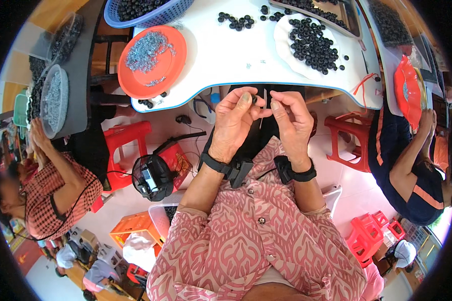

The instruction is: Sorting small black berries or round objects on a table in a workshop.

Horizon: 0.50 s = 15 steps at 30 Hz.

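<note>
My left hand (236, 120) is raised in front of my chest, just off the near edge of the white table (221, 60). Between its thumb and fingertips it pinches a small black round piece (255, 99) with a hole, like a small ring. Close beside it, my right hand (293, 118) has thumb and forefinger pressed together; whatever is between them is too small to name. The fingertips of both hands nearly meet. Ahead to the right, a white scalloped plate (283, 39) bears many black rings (311, 45). To the left, an orange-red plate (173, 70) carries a heap of small silvery pieces (145, 52).
A blue basket (150, 19) of black pieces and a metal tray (331, 22) stand at the table's far side. Loose black rings (236, 21) lie between them. Red stools (128, 145) flank me, and two people sit at neighbouring tables left and right.
</note>
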Each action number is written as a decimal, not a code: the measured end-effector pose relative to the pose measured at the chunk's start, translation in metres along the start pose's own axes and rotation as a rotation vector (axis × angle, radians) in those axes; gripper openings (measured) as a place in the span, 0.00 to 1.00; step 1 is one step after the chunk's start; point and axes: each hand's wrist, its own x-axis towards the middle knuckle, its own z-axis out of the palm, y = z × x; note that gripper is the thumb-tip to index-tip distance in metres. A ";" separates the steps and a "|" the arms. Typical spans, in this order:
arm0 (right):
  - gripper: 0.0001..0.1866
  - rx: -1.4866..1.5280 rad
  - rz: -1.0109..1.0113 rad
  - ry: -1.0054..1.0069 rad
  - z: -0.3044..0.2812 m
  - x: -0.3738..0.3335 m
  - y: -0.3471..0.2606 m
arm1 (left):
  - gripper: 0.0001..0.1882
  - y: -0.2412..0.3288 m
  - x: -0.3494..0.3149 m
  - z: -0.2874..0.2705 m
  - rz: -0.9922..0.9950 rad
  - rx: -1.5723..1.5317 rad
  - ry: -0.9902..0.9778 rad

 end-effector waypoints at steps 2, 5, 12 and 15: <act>0.08 -0.011 -0.054 -0.048 0.002 0.002 -0.002 | 0.11 -0.001 0.000 -0.004 0.009 -0.004 -0.009; 0.09 0.086 0.016 -0.079 0.004 0.000 -0.001 | 0.09 -0.004 0.002 -0.003 0.035 -0.002 -0.012; 0.09 -0.006 -0.129 -0.146 0.001 0.002 0.002 | 0.08 -0.006 -0.005 0.003 0.169 0.310 0.077; 0.07 0.122 -0.002 -0.102 0.001 0.002 -0.004 | 0.11 -0.003 -0.009 0.017 0.208 0.457 0.059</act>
